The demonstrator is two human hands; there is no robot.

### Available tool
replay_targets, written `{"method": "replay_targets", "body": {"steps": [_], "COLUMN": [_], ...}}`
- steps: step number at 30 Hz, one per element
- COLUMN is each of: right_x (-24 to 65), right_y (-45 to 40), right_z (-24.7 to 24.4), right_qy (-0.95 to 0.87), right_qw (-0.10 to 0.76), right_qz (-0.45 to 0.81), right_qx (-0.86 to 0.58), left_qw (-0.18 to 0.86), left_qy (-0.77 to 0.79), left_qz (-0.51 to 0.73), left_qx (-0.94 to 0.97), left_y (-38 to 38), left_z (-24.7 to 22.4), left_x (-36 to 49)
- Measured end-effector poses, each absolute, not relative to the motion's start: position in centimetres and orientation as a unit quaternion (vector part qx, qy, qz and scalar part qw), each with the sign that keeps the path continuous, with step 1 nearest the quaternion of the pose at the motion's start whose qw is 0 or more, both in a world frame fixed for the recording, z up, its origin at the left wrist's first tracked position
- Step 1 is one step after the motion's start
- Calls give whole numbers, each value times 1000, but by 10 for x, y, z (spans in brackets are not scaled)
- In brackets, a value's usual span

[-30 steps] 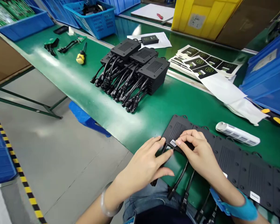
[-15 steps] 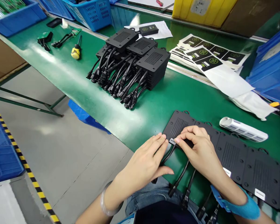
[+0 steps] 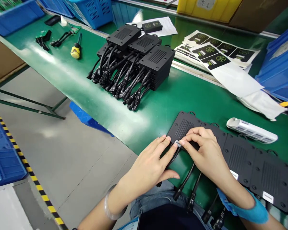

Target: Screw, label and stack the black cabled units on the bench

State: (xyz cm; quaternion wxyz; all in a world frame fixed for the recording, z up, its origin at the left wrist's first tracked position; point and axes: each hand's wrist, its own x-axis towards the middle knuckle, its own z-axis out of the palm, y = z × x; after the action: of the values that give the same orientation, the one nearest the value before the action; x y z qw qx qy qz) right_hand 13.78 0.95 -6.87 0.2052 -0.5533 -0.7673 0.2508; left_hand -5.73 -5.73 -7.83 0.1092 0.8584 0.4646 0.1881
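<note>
A small white label (image 3: pixel 178 143) with dark print lies at the lower edge of a flat black plastic box (image 3: pixel 182 125) with cables. My right hand (image 3: pixel 204 147) pinches the label's right end between thumb and forefinger. With fingers stretched out, my left hand (image 3: pixel 153 159) touches the label's left part and the box corner with its fingertips; its thumb is apart. More black boxes (image 3: pixel 241 156) lie in a row to the right, two showing a white label (image 3: pixel 268 197) near the lower edge. Their cables hang toward my lap.
Stacked black boxes (image 3: pixel 156 59) with bundled cables stand farther back. Printed sticker sheets (image 3: pixel 213 57) and a rolled label strip (image 3: pixel 252 130) lie right. A yellow screwdriver (image 3: pixel 76 51) lies left. Blue baskets (image 3: pixel 91 12) and a yellow bin (image 3: pixel 208 11) line the back.
My left forefinger has moved right, onto the label's left part. My right hand keeps its pinch at the other end. The view has shifted slightly.
</note>
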Motion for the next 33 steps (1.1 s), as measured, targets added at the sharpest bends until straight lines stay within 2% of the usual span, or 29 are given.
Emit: {"method": "replay_targets", "body": {"steps": [13, 20, 28, 33], "right_x": [137, 139, 132, 142], "right_y": [9, 3, -33, -35], "right_z": [-69, -62, -65, -57], "right_qy": [-769, -813, -907, -894], "right_qw": [202, 216, 77, 86], "right_qz": [242, 167, -13, -14], "right_qx": [-556, -514, -413, -440], "left_qw": [71, 61, 47, 63], "left_qy": [463, 478, 511, 532], "left_qz": [181, 172, 250, 267], "left_qx": [865, 859, 821, 801], "left_y": [-55, -52, -53, -48], "left_z": [-80, -75, -79, -81], "left_x": [-53, -51, -46, -44]}}
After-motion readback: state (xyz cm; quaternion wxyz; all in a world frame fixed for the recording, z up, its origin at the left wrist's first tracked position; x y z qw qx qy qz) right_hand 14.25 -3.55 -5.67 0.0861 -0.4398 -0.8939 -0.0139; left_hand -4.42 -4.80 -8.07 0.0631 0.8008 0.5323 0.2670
